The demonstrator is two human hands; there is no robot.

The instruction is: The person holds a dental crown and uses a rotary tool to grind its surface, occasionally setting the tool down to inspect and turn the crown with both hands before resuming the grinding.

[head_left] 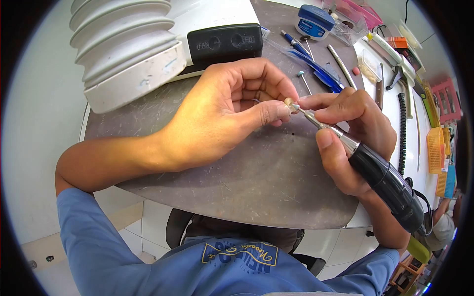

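Observation:
Between thumb and fingertips, my left hand (212, 111) pinches a small cream-coloured piece that looks like a dental crown (288, 102). My right hand (363, 123) is wrapped round a rotary handpiece (382, 180) with a black body and a silver nose, held like a pen. Its pale conical tip (295, 107) meets or almost meets the crown; exact contact is too small to tell. Both hands come together above the grey work surface (256, 167). Fingers partly hide the crown.
A white extractor box with a black FAN/LED panel (224, 45) and a ribbed hose (123, 44) stands behind my left hand. Beyond my right hand lie a blue jar (314, 23), a mounted bur (303, 81), a metal rod (341, 65) and a coiled black cord (402, 133).

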